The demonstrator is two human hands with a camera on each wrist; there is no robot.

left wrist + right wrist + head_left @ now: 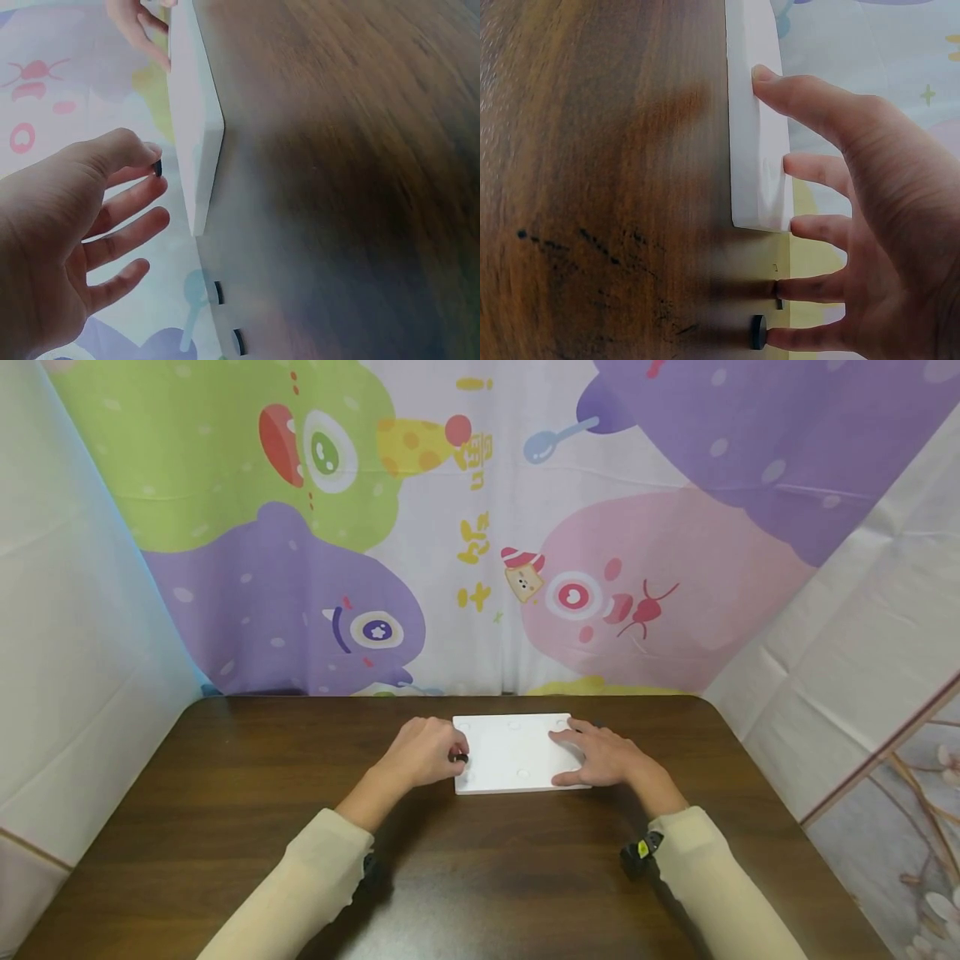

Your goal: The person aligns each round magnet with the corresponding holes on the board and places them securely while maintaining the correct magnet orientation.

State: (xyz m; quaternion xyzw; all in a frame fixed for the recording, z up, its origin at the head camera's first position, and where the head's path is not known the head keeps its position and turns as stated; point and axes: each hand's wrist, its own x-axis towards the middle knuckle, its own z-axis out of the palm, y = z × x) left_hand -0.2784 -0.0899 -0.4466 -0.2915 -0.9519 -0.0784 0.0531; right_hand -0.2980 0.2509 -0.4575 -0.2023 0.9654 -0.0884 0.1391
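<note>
Left hand [423, 752] pinching a small dark disc [461, 758] at the white board's [517, 752] left edge, right hand [600, 756] flat atop it mid-table [225, 827]: board likely light, rigid, best gripped by its edges.

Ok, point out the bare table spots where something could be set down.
Free: the dark table left of the left hand, right of the right hand, and between the sleeves. Crowded: the white board and small black discs beside it.
</note>
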